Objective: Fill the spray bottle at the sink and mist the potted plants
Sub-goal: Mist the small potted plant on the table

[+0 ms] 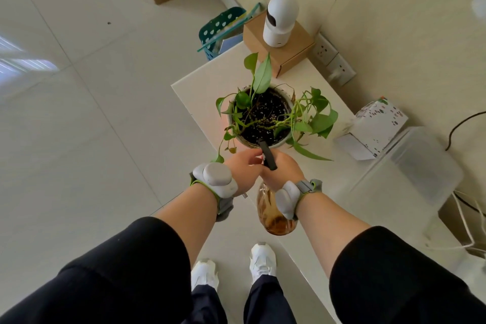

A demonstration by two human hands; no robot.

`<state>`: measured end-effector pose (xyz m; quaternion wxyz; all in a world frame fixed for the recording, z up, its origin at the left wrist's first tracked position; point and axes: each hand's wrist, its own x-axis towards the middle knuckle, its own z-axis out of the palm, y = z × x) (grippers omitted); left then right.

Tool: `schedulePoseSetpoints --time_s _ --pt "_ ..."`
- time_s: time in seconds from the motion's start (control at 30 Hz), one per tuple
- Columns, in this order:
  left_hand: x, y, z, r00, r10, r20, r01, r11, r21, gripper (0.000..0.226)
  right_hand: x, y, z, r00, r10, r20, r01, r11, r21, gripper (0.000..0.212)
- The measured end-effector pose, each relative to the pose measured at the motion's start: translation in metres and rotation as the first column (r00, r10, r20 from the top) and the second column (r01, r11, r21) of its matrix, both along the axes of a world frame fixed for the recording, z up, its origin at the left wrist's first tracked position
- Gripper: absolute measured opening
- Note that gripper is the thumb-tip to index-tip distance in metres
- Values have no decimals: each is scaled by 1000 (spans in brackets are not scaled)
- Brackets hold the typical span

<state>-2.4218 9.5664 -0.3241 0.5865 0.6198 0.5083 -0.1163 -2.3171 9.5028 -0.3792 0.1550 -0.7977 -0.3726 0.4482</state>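
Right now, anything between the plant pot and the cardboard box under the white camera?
Head view: nothing stands there. Just a bare strip of the white tabletop between plant pot and cardboard box, with the plant's tall leaves leaning over it.

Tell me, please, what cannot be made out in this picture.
Head view.
- Spray bottle: neck and trigger hidden under the right hand.
- Left hand: fingers partly hidden by the right hand, so whether they hold the bottle is unclear.
- Water level: masked by the wrist device.
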Motion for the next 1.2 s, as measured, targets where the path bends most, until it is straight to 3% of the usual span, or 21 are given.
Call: schedulePoseSetpoints --time_s 0.07,0.17,0.33,0.73,1.0,1.2 --pt "1 3 -3 1000 -6 -15 6 1000 -1 48 2 4 -2 1000 18 -13 -18 1000 -15 27" --pt "2 7 -8 999 -10 -38 9 1000 -7 48 4 7 -4 999 16 -33 -16 1000 -14 5" --pt "2 13 -15 998 10 -64 -5 997 71 46 12 3 -7 996 -66 -63 64 997 -38 9" --pt "13 19 -19 985 118 -129 -80 961 266 57 26 -4 -19 983 -132 131 136 990 -22 22" --pt "16 20 -21 973 120 -197 -41 930 365 57 25 2 -19 985 -143 97 145 989 -14 22" --pt "11 26 -30 966 29 -257 59 943 329 55 16 10 -13 985 -168 -36 168 986 4 12"
